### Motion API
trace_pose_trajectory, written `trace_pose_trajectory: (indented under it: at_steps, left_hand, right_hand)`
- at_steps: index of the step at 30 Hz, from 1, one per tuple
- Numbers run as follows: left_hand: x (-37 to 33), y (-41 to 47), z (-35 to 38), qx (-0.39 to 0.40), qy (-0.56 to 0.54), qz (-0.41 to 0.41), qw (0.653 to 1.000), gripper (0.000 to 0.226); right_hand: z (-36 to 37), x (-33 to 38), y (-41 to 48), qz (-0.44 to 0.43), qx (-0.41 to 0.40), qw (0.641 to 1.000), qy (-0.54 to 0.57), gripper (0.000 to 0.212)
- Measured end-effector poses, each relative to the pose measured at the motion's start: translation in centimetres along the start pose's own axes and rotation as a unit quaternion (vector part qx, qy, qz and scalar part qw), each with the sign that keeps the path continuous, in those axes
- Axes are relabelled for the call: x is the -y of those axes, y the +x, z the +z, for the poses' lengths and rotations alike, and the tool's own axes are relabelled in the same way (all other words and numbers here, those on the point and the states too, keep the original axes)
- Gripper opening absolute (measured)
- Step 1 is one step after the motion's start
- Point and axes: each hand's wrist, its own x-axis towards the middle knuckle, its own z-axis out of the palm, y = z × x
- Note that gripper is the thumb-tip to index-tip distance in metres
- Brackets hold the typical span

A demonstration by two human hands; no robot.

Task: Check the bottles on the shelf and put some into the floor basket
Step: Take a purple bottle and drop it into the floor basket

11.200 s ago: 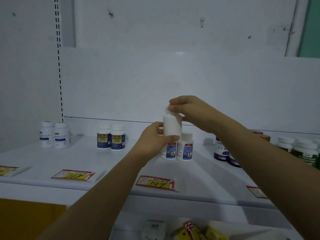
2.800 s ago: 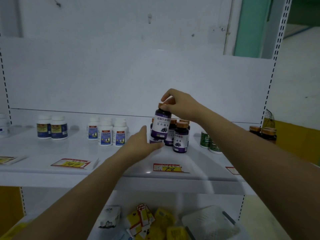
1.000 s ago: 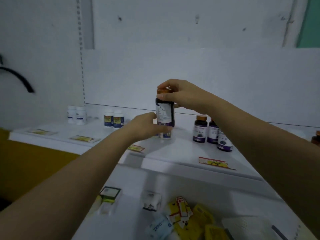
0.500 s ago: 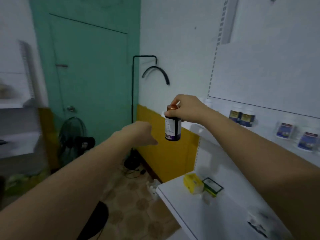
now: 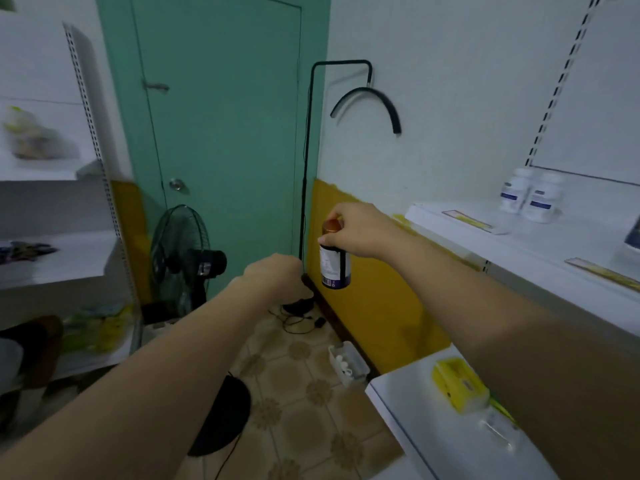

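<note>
Dark bottle (image 5: 334, 269) in right hand (image 5: 358, 233) beyond shelf (image 5: 540, 242) edge, over open floor (image 5: 294, 379); left hand (image 5: 274, 276) loose, empty.

L hand (image 5: 277, 275): fwd, fingers loose-curled, empty | R hand (image 5: 360, 232): fingers grip bottle (image 5: 335, 268) top

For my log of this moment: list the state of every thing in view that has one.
Dark round copper-capped bottle: upright, capped, held aloft.
Right hand: grips the bottle's top.
Left hand: loosely curled, holds nothing.
Teal door: shut.
Two white capped bottles: upright on the white shelf.
</note>
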Motion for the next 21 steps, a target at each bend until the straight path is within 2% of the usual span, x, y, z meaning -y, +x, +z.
trace_pose_trajectory:
  at_steps: [5, 7, 11, 17, 21]
  left_hand:
    - [2.3, 9.5, 1.2, -0.004, -0.003, 0.008, 1.000, 0.035]
    - [3.2, 13.6, 1.2, -0.009, -0.008, 0.005, 1.000, 0.028]
    - [5.0, 21.4, 0.8, -0.013, -0.016, -0.007, 1.000, 0.030]
    - [8.1, 33.9, 1.4, 0.032, 0.011, 0.019, 0.999, 0.037]
    - [10.2, 42.1, 2.2, 0.030, 0.028, 0.054, 0.998, 0.038]
  right_hand:
    - [3.4, -3.5, 9.8, -0.011, 0.010, 0.999, -0.041, 0.034]
    - [4.3, -4.8, 13.9, -0.007, 0.021, 0.999, -0.038, 0.035]
    - [5.6, -7.2, 21.6, 0.011, 0.040, 0.999, -0.027, 0.037]
    - [8.5, -11.3, 32.5, 0.053, 0.040, 0.998, -0.002, 0.037]
    - [10.7, -14.4, 39.3, 0.089, 0.025, 0.996, 0.004, 0.036]
